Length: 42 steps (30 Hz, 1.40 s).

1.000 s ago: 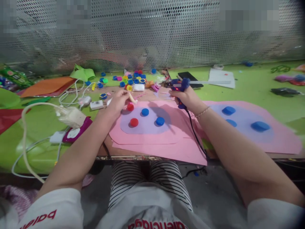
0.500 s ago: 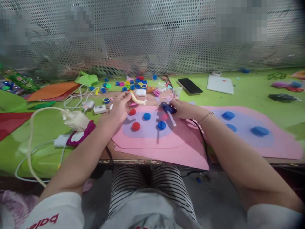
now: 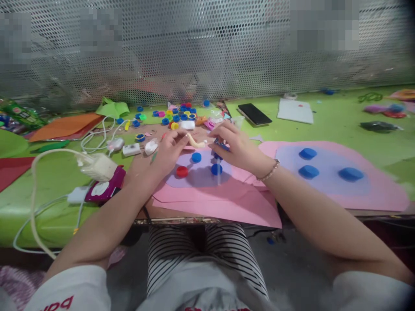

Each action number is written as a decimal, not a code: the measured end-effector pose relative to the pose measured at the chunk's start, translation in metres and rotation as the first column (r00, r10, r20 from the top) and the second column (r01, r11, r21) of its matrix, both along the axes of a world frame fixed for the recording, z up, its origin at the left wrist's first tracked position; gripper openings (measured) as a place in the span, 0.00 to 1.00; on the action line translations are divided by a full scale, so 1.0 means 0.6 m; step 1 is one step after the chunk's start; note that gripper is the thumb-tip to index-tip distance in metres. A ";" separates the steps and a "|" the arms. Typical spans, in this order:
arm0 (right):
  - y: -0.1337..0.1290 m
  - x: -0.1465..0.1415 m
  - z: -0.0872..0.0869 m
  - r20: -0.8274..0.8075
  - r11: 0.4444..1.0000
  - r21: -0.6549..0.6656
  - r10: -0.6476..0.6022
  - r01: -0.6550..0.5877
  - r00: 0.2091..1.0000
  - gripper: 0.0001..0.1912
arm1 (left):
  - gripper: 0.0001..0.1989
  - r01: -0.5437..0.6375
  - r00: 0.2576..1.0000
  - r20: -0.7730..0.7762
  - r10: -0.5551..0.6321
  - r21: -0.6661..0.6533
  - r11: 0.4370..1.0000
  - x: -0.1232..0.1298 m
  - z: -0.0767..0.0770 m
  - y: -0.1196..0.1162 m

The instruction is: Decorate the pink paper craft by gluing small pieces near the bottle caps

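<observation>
Strip [image 3: 195,141], cream and curved, is found between the two hands, over the far edge of the left pink sheet [image 3: 207,194]. Fingers of the left hand [image 3: 170,149] are clamped on its left end; its free end lies just beside the right hand [image 3: 240,149]. The right hand's fingers are closed around a blue glue gun [image 3: 222,150], from which a whitish stick [image 3: 218,172] projects toward the wearer. Whether gun and strip touch cannot be told.

Containers: a bottle [image 3: 21,113] with a green label lies at the far left; its contents cannot be made out. Loose caps [image 3: 182,115] are grouped at the back of the green surface [image 3: 337,119], several open side up like shallow cups. One blue cap [image 3: 140,137] apart from the group shows a yellow ring inside its rim. A dark packet [image 3: 378,126] lies at the right, contents not discernible.

On the left sheet's lilac panel [image 3: 201,179], one red cap [image 3: 182,171] and two blue ones are visible. The right pink sheet [image 3: 389,194] bears three blue caps, closed side up, well apart from the hands.
</observation>
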State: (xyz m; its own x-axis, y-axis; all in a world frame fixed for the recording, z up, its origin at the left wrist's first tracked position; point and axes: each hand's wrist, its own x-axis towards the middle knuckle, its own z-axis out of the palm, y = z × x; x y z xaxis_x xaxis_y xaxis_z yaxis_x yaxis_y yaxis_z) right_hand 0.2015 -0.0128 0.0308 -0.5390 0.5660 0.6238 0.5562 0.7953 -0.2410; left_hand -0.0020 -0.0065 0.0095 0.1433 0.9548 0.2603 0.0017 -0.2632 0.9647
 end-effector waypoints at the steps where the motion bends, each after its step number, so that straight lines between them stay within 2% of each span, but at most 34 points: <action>1: -0.005 -0.005 -0.001 -0.007 0.999 0.030 0.015 -0.014 1.000 0.12 | 0.11 -0.003 0.999 -0.037 0.003 0.026 1.000 0.002 0.003 -0.005; 4: -0.011 -0.017 -0.008 -0.019 0.995 0.092 0.035 -0.033 0.999 0.18 | 0.10 -0.020 0.990 -0.135 0.033 0.094 0.995 0.007 0.014 -0.017; 6: -0.010 -0.022 -0.013 -0.019 0.995 0.088 0.047 -0.045 0.999 0.19 | 0.10 -0.020 0.986 -0.164 0.039 0.115 0.993 0.010 0.017 -0.022; 12: -0.003 -0.029 -0.022 -0.103 0.992 0.045 0.119 -0.115 0.988 0.14 | 0.12 -0.015 0.990 -0.138 0.030 0.105 0.994 0.015 0.002 -0.019; 17: 0.001 -0.031 -0.027 -0.187 0.994 0.049 0.101 -0.093 0.977 0.08 | 0.13 0.038 0.999 -0.031 -0.036 0.049 0.998 0.019 -0.009 -0.017; 21: -0.001 -0.032 -0.025 -0.249 0.990 0.103 0.115 -0.092 0.962 0.05 | 0.12 0.081 0.991 0.109 -0.080 -0.003 0.997 0.019 -0.018 -0.012; 25: -0.004 -0.029 -0.018 -0.258 0.988 0.127 0.121 -0.090 0.959 0.03 | 0.10 0.099 0.980 0.172 -0.099 0.006 0.995 0.017 -0.023 -0.007; 32: -0.002 -0.027 -0.018 -0.235 0.983 0.153 0.137 -0.102 0.962 0.02 | 0.09 0.065 0.986 0.144 -0.078 0.095 0.993 0.018 -0.025 -0.010; 42: -0.002 -0.030 -0.018 -0.224 0.987 0.083 0.152 -0.137 0.963 0.02 | 0.08 0.011 1.000 0.022 -0.015 0.194 0.981 0.018 -0.019 -0.015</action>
